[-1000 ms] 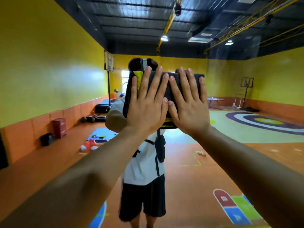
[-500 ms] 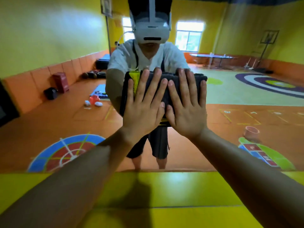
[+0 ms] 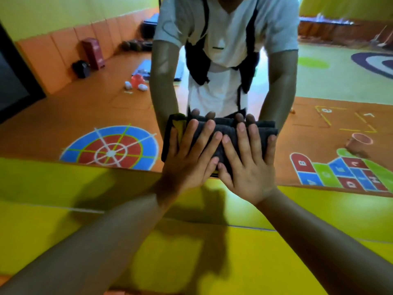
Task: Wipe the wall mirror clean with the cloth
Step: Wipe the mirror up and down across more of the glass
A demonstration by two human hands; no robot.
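A folded dark grey cloth [image 3: 228,130] is pressed against the wall mirror [image 3: 85,116] under the flat, outstretched fingers [image 3: 204,135] of the left hand [image 3: 187,160] and right hand [image 3: 249,167].

The person wears a white short-sleeved T-shirt [image 3: 230,28] under a black strapped vest [image 3: 196,64] (forearms [image 3: 95,248] bare).

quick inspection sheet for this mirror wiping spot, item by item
surface: wall mirror, its glass reflecting an orange play floor; lower edge meets yellow padding
job's things: dark grey cloth, folded, yellow face showing at its left end, flat on the glass near the lower edge
clutter: reflections only: pink cup, red box, black bag
grippers: left hand and right hand side by side, fingers straight, pressing the cloth
cables: nothing seen
surroundings: painted target reflected on the floor
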